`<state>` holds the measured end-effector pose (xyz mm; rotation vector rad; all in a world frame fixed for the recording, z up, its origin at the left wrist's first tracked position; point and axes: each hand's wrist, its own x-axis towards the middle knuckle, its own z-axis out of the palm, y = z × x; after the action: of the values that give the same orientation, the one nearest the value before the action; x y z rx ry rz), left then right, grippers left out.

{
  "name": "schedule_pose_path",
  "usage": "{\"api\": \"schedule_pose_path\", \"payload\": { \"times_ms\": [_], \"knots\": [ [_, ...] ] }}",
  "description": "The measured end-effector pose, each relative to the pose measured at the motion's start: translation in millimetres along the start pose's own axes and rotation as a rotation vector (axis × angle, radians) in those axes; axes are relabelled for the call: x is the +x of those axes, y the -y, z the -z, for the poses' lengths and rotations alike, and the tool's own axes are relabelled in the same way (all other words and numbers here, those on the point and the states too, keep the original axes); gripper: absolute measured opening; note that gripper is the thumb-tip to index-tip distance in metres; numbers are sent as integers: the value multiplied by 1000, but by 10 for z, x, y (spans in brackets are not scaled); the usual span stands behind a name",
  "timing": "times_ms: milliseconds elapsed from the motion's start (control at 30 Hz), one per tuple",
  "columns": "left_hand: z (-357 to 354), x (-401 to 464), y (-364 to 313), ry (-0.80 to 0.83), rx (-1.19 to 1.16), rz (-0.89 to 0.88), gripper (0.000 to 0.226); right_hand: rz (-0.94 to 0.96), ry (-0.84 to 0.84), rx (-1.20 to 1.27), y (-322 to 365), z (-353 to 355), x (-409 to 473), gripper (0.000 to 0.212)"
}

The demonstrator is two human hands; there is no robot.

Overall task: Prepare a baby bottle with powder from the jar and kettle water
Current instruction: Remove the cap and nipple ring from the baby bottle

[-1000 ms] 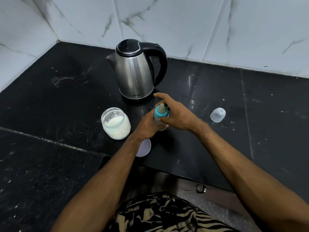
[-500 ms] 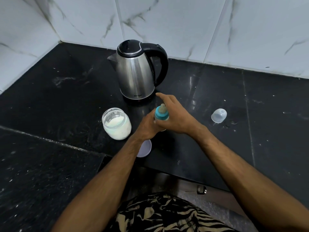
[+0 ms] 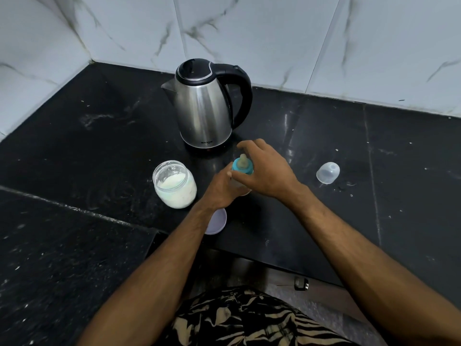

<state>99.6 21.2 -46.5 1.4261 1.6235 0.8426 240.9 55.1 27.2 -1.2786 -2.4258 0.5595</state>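
The baby bottle [image 3: 242,167], with a teal collar and a pale teat, stands upright on the black counter [image 3: 324,151] in front of the kettle. My left hand [image 3: 220,187] wraps the bottle's body from the left, which hides most of it. My right hand [image 3: 264,171] grips the teal collar from the right, fingers curled round it. The open glass jar [image 3: 174,184] of white powder stands just left of my hands. Behind them is the steel kettle [image 3: 203,106], black lid shut, handle to the right.
The jar's pale round lid [image 3: 217,222] lies flat under my left wrist near the counter's front edge. A clear bottle cap [image 3: 327,173] lies on its side to the right. White marble walls close the back and left. A lower counter section runs along the left.
My right hand's fingers have turned a little around the teal collar. The bottle and my left hand have stayed in place.
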Motion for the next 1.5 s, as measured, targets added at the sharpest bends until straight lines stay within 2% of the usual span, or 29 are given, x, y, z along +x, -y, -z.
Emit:
{"api": "schedule_pose_path", "payload": {
  "times_ms": [67,167,300,400,467,533,600,733,867,1033,1267,1500],
  "knots": [
    [0,-2,-7,4,-2,2,50,-3,-36,-106,0,-29,4,61],
    [1,-4,-8,2,6,16,49,73,15,-45,-25,-42,12,48],
    [0,-21,-9,-9,-4,21,50,85,162,181,-90,18,51,66],
    [0,-22,-4,-13,-29,9,55,50,131,112,-85,25,53,71],
    [0,-19,-5,-8,-36,9,55,25,45,-32,-58,-4,47,67],
    [-4,-15,4,-8,-44,12,55,25,3,-69,-28,-40,46,60],
    [-8,-16,5,-8,-45,25,56,38,42,12,-36,-49,55,59],
    [-6,-18,2,-15,-27,30,56,79,178,193,-57,56,58,72],
    [1,-29,-6,-11,15,29,53,96,216,207,-45,54,36,76],
    [5,-30,-27,-1,2,33,50,59,51,47,-26,-54,37,71],
    [0,-16,59,-3,-55,16,53,81,-53,362,-123,103,45,64],
    [-26,-1,97,-58,-42,-33,54,-18,-245,494,-600,219,-273,47]
  ]
}}
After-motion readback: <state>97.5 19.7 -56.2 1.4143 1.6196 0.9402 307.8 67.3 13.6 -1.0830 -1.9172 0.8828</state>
